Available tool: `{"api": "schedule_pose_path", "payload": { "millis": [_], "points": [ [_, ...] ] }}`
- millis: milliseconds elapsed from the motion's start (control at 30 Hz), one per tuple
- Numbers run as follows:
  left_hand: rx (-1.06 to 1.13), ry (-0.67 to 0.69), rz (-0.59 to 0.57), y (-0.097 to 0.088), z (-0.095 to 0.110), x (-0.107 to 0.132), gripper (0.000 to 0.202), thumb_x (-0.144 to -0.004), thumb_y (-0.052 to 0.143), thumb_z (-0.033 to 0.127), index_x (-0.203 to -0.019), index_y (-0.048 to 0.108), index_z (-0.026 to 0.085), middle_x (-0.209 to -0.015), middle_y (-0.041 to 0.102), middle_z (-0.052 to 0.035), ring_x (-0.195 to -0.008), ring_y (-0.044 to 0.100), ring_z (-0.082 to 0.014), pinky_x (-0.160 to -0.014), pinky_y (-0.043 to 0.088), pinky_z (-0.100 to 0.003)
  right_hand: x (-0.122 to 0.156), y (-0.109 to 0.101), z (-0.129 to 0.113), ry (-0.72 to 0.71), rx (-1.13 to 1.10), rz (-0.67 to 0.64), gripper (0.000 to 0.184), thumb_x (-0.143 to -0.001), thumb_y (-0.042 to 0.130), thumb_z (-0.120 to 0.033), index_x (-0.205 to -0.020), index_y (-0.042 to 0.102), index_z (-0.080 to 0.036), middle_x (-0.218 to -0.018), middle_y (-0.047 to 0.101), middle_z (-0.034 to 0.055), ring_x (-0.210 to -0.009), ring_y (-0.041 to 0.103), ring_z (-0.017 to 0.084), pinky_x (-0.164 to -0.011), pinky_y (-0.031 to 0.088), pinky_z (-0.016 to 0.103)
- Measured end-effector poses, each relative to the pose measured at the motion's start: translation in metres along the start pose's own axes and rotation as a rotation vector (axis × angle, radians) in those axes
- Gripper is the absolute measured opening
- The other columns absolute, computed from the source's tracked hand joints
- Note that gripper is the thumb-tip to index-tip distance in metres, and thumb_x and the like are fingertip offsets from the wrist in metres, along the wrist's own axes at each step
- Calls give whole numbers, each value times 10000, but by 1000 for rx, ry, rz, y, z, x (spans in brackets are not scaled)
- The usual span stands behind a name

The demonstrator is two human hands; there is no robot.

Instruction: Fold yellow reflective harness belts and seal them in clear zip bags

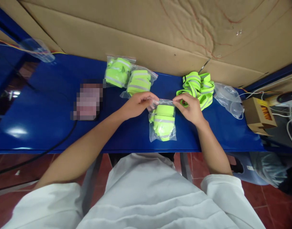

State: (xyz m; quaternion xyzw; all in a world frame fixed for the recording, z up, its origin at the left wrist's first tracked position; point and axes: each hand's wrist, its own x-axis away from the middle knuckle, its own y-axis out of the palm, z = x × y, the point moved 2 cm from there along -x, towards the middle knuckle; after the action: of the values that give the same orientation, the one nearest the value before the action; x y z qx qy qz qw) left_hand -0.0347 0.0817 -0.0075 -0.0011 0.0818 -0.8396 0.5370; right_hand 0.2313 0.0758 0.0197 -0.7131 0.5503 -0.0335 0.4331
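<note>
A clear plastic bag (163, 122) filled with folded neon-yellow reflective bands lies on the blue table (50, 108) in front of me. My left hand (138, 104) pinches the left end of the bag's top edge. My right hand (190, 108) pinches the right end of that same edge. Both hands are closed on the bag's opening. A loose pile of neon-yellow bands (198, 87) lies just behind my right hand.
Two filled bags of bands (118, 71) (139, 82) sit at the back of the table. Empty clear bags (228, 99) lie to the right, beside a small cardboard box (259, 115). A blurred dark device (88, 100) with a black cable (40, 156) lies left. Cardboard sheeting (160, 31) forms the back wall.
</note>
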Motion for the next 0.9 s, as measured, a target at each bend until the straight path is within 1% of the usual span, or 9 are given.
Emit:
{"api": "schedule_pose_path", "payload": {
  "millis": [67, 167, 300, 367, 433, 500, 667, 800, 900],
  "points": [
    [-7, 5, 47, 1, 2, 1, 270, -952, 666, 401, -1024, 754, 157, -930, 772, -63, -753, 707, -125, -705, 572, -219, 2, 2, -10, -96, 89, 43, 113, -1023, 657, -304, -998, 735, -226, -914, 742, 41, -847, 682, 191, -793, 541, 340],
    [-4, -12, 41, 2, 3, 1, 209, -875, 744, 347, -958, 715, 158, -855, 735, -33, -727, 684, -117, -647, 530, -196, 5, 3, -18, -139, 92, 30, 96, -1041, 625, -268, -1007, 705, -227, -918, 737, 32, -822, 678, 173, -791, 550, 318],
    [51, -24, 43, 2, 1, 1, 266, -847, 787, 385, -927, 670, 160, -802, 712, -15, -651, 651, -102, -607, 521, -203, 5, 5, -16, -131, -13, -125, 113, -1058, 604, -286, -1028, 686, -215, -951, 709, 44, -824, 643, 162, -758, 533, 297],
    [104, -3, 70, 2, 2, 0, 284, -851, 791, 401, -931, 655, 165, -820, 725, -18, -636, 646, -99, -593, 522, -207, 5, 7, -13, -117, -68, -211, 165, -1073, 584, -316, -1127, 703, -217, -1037, 707, 67, -850, 636, 165, -754, 531, 298],
    [121, 19, 107, 2, 5, 0, 280, -854, 792, 398, -938, 658, 167, -821, 732, -18, -626, 636, -92, -580, 508, -205, 4, 7, -12, -108, -102, -255, 251, -1092, 551, -331, -1261, 706, -230, -1124, 705, 82, -840, 638, 155, -770, 537, 302],
    [116, 25, 135, 1, 8, 0, 279, -849, 800, 396, -942, 671, 167, -800, 732, -14, -615, 628, -90, -572, 493, -204, 5, 6, -10, -95, -106, -255, 289, -1100, 538, -353, -1306, 710, -245, -1128, 713, 76, -793, 641, 143, -784, 543, 309],
    [134, -43, 149, -4, 11, -1, 357, -840, 816, 487, -942, 686, 171, -841, 768, -40, -643, 660, -114, -589, 513, -233, 6, 4, -6, 43, -96, -249, 293, -1045, 624, -509, -1081, 737, -241, -971, 761, 54, -783, 694, 177, -766, 558, 329],
    [118, -36, 144, -10, 11, -1, 441, -789, 863, 544, -858, 611, 190, -761, 744, -28, -619, 672, -133, -584, 526, -250, 5, 0, -4, 211, -305, -220, 383, -943, 739, -603, -972, 678, -226, -793, 728, 22, -702, 713, 173, -698, 576, 317],
    [46, -1, 161, -12, 14, -1, 480, -770, 884, 544, -796, 543, 206, -683, 697, 4, -581, 654, -125, -577, 513, -242, 4, -1, -5, 244, -416, -205, 410, -907, 785, -600, -961, 644, -218, -732, 699, 2, -653, 688, 144, -653, 544, 285]
  ]
}}
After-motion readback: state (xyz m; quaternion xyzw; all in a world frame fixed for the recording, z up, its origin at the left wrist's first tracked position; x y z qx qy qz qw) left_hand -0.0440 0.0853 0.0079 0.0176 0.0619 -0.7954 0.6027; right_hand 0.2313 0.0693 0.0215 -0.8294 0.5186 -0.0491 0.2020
